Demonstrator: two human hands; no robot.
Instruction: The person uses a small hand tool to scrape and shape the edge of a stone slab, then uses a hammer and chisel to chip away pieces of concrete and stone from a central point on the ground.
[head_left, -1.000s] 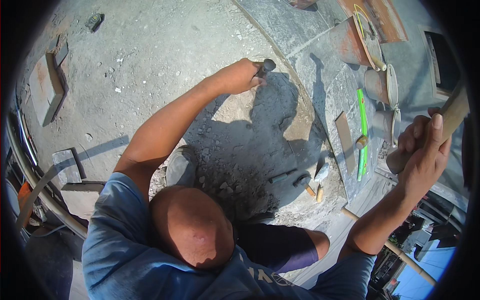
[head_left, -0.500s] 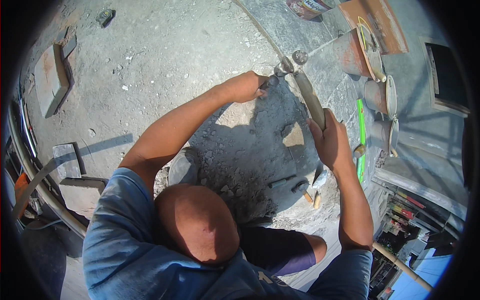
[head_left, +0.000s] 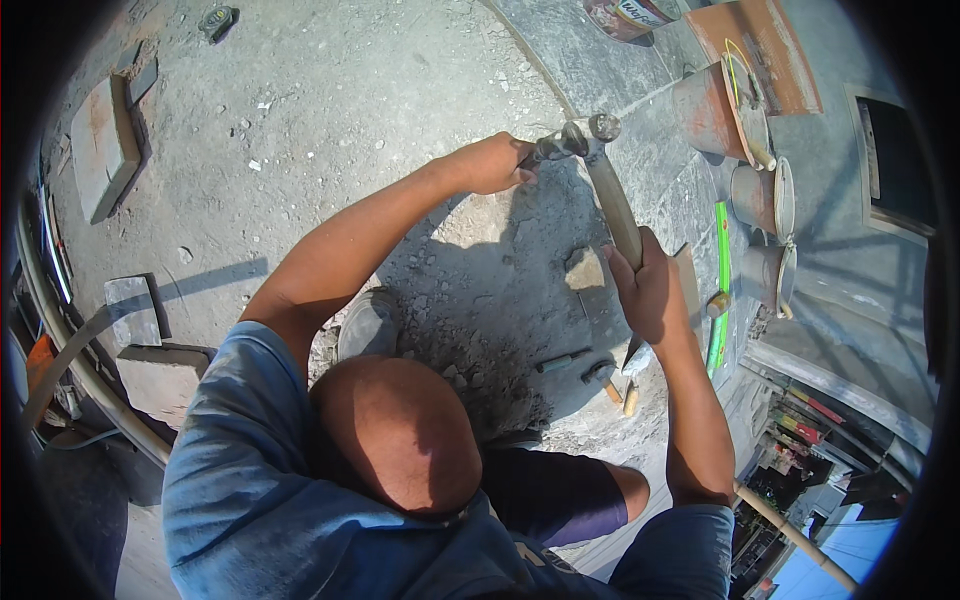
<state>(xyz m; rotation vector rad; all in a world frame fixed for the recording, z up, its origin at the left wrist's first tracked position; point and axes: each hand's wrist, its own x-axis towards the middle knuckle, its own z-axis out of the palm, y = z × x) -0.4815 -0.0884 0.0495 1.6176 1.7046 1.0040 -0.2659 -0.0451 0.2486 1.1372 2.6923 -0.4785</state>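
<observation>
My right hand (head_left: 650, 295) is wrapped round the wooden handle of a hammer (head_left: 615, 200), whose metal head lies at the upper end, away from me. My left hand (head_left: 492, 163) is closed on a dark metal chisel (head_left: 537, 156); only its end by the fingers shows, and the rest is hidden. The hammer head is at that chisel end and seems to touch it. Below both hands lie broken grey rubble and dust (head_left: 480, 350). A dark-handled tool (head_left: 563, 361) and a wooden-handled trowel (head_left: 632, 400) rest on the ground nearer me.
Several buckets (head_left: 705, 112) line the right side, near a bright green bar (head_left: 720, 260). Thick slabs (head_left: 105, 150) and a flat tile (head_left: 133, 311) lie at the left. A tape measure (head_left: 216, 22) sits far left, a tin (head_left: 625, 16) far right. My shoe (head_left: 367, 325) stands beside the rubble.
The hammer head has closed the small gap to the chisel end. My right hand has shifted slightly left and down, while my left hand stays nearly in place.
</observation>
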